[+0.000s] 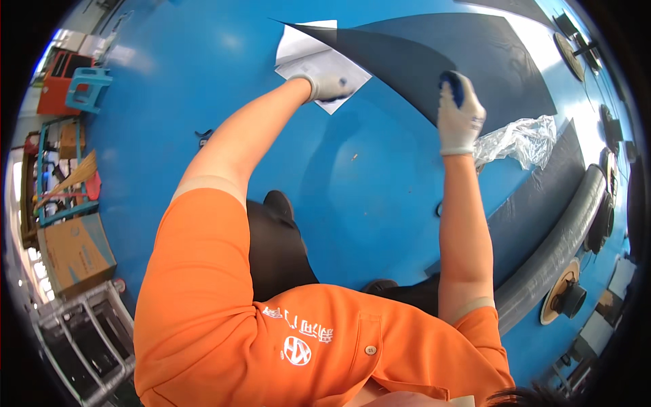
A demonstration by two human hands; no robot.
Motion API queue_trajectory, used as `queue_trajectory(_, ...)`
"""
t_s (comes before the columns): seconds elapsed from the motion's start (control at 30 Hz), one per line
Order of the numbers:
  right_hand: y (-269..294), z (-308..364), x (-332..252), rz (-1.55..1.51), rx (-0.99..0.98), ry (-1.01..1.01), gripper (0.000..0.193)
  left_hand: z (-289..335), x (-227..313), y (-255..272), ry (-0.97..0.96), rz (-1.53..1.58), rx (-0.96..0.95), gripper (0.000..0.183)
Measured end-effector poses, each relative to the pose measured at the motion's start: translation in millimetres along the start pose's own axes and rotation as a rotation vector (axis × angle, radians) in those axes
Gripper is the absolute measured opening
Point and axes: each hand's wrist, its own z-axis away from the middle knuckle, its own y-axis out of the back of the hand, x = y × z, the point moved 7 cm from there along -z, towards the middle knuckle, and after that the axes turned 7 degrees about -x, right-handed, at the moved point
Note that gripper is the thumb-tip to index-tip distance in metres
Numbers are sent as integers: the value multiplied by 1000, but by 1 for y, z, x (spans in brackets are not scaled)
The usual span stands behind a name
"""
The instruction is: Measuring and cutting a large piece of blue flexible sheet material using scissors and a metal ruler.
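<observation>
The fingers of the gloved right hand (462, 114) were curled at the near edge of a dark grey sheet (495, 61), though I could not tell whether they gripped it, while those of the gloved left hand (328, 87) were over creased white paper (305, 46), their hold on it likewise unclear. The sheet looked broad and smooth, its left end tapering to a thin point across the paper. It spread over the blue floor (380, 190), next to crumpled clear plastic (522, 144).
</observation>
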Motion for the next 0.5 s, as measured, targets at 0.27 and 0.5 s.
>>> queue_trajectory(0.27,-3,-12,-33,5,253,-1,17,-102,-142,0,229,-609,61,65)
queue_trajectory(0.5,-19,-53,-78,-33,381,120,18,-103,-258,50,346,-526,438,69)
